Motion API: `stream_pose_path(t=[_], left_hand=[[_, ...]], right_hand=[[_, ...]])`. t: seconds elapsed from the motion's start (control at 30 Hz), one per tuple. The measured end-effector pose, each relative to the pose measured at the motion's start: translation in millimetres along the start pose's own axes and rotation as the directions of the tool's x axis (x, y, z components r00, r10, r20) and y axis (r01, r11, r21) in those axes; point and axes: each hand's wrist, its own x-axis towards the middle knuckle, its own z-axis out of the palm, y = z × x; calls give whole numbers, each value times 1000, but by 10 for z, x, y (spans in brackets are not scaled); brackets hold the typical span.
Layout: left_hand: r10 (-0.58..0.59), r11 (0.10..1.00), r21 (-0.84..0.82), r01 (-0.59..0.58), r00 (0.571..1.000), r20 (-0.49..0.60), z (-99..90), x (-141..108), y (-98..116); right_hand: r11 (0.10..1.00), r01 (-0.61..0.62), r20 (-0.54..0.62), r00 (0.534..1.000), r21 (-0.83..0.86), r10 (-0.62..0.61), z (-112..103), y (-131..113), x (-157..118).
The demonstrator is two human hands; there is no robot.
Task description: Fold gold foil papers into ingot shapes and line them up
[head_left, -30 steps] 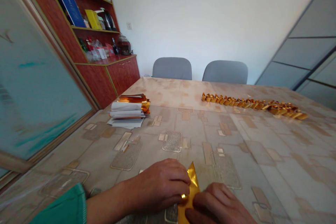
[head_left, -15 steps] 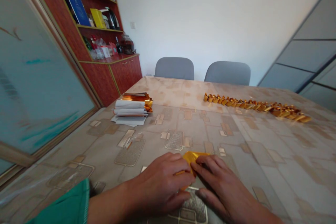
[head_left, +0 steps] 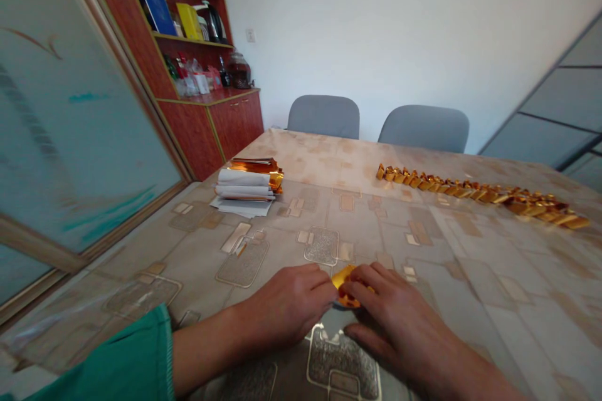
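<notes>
Between my two hands, just above the patterned tablecloth, is a piece of gold foil paper [head_left: 343, 275], partly curled and with its underside mostly hidden. My left hand [head_left: 298, 302] is closed with its fingertips on the paper's left end. From the right, my right hand [head_left: 392, 310] bends its fingers over the paper's other end, the thumb lying lower and apart. A long row of folded gold paper pieces [head_left: 475, 191] lies at the far right. Farther left on the table is a stack of gold and white paper sheets [head_left: 247, 191].
The table [head_left: 301, 200] has a patterned cover. Two grey chairs [head_left: 324, 116] stand at its far side by the white wall. A red-brown cabinet [head_left: 226, 116] with bottles and boxes is at the back left, beside a frosted glass panel [head_left: 84, 106].
The gold paper has gone from a flatter sheet to a smaller, curled shape. My left hand's fingers have drawn together at its left end. The camera view has shifted slightly.
</notes>
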Motion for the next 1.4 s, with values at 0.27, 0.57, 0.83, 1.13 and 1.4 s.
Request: stream_pose_path(t=[0.27, 0.57, 0.83, 1.13, 1.4], left_hand=[[-124, 982, -140, 124, 992, 8, 7, -15, -6], [-42, 985, -162, 54, 996, 78, -189, 5, 2], [-260, 960, -106, 260, 966, 16, 87, -30, 49], [-310, 934, -177, 310, 950, 29, 19, -83, -58], [-407, 883, -260, 391, 913, -9, -1, -110, -71]], right_hand=[[996, 65, -168, 984, 68, -53, 157, 102, 4], [959, 32, -238, 971, 282, 38, 141, 115, -2], [995, 31, -130, 991, 95, -19, 144, -22, -33], [996, 26, -248, 969, 88, -3, 275, 11, 19], [998, -17, -256, 966, 54, 30, 364, 65, 57]])
